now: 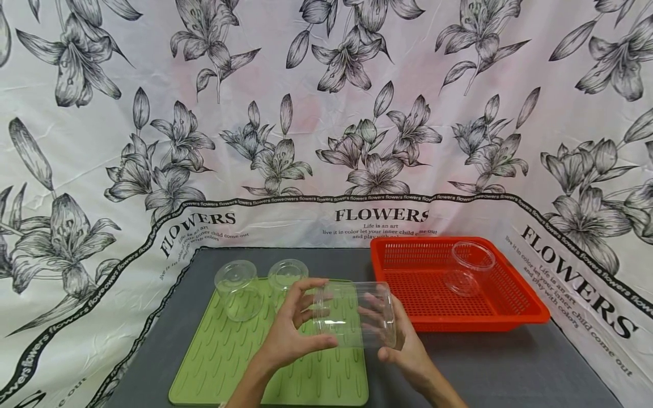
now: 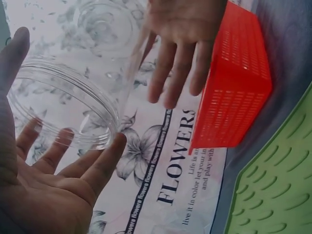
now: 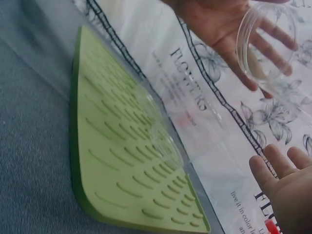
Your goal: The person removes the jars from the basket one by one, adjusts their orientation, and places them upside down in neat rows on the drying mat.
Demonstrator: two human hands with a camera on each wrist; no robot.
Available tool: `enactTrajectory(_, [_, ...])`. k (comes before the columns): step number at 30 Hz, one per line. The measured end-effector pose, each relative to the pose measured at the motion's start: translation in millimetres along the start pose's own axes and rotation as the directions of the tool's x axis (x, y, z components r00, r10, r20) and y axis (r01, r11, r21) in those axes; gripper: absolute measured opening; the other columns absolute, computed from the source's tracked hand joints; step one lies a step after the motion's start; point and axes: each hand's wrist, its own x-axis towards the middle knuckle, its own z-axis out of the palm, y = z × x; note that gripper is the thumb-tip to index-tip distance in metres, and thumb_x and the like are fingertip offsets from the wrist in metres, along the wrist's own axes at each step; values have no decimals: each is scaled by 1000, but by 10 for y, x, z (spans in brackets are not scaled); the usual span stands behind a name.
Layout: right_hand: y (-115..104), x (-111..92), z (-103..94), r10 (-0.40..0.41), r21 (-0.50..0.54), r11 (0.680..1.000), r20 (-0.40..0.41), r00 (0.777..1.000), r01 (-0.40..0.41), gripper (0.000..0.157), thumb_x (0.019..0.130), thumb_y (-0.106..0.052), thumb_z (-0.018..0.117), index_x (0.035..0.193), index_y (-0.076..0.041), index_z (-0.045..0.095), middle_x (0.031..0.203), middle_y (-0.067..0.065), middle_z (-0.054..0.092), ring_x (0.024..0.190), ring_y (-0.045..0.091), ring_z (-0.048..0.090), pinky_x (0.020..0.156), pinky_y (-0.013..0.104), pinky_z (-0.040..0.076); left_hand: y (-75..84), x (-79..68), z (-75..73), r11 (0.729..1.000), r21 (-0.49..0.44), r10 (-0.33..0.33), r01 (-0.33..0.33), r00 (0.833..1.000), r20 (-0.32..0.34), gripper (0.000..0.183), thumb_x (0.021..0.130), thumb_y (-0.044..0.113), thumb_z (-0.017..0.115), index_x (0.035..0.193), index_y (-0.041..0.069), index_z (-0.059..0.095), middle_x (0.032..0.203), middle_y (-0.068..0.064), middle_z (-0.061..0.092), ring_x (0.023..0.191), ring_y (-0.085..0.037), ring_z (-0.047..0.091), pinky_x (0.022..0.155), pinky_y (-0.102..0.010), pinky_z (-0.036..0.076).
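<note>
A clear plastic jar (image 1: 353, 327) is held on its side in the air, above the right part of the green ridged mat (image 1: 214, 362). My left hand (image 1: 292, 328) grips its threaded end (image 2: 73, 97), thumb on one side and fingers curled on the other. At the opposite end is my right hand (image 1: 408, 340), its fingers fairly straight and seen partly through the clear wall. In the left wrist view the right hand (image 2: 187, 34) lies alongside the jar; whether it touches is hard to tell. Two similar clear jars (image 1: 240, 297) (image 1: 288, 275) stand upright at the mat's back.
At the back right stands a red perforated basket (image 1: 454, 324) with a clear jar (image 1: 471, 266) inside. Grey cloth (image 1: 459, 368) covers the table under the mat and basket. A flower-printed curtain (image 1: 285, 68) hangs behind and along both sides.
</note>
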Motion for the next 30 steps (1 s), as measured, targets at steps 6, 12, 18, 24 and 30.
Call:
enactTrajectory(6, [-19,25,39,-37,23,999,5,999,37,100,95,-43,70,162,-3,7,163,11,35,145,28,46,114,38,46,-98,-11,8,991,-114,69,-66,997,18,85,82,10,86,150,3,36,156,-12,40,135,-27,56,103,-57,53])
enactTrajectory(12, [-35,34,68,-26,66,997,-43,999,29,99,94,-37,74,161,-1,12,162,8,39,142,24,50,115,33,45,-193,-16,12,973,-226,58,-51,998,24,84,85,11,84,149,-1,31,156,-12,39,137,-44,50,106,-57,50])
enactTrajectory(18, [-56,60,103,-37,133,990,-67,997,45,92,96,-28,73,162,-4,13,160,12,39,142,27,51,114,36,47,-273,-43,26,955,-295,47,-35,998,32,83,88,11,80,149,-5,25,157,-15,37,140,-46,46,110,-52,49])
enactTrajectory(24, [-88,73,119,-25,203,978,-67,997,39,84,98,-18,69,162,-9,15,162,12,36,144,28,48,115,38,47,-336,-80,36,952,-306,17,-4,999,39,82,89,13,80,150,-2,28,157,-13,39,141,-48,44,110,-53,48])
enactTrajectory(30, [-104,88,130,-10,218,976,-73,997,26,80,98,-14,67,161,-10,17,162,12,38,144,30,47,114,40,48,-357,-96,34,953,-300,-12,25,999,43,82,90,14,79,152,1,28,159,-15,36,143,-48,41,111,-52,47])
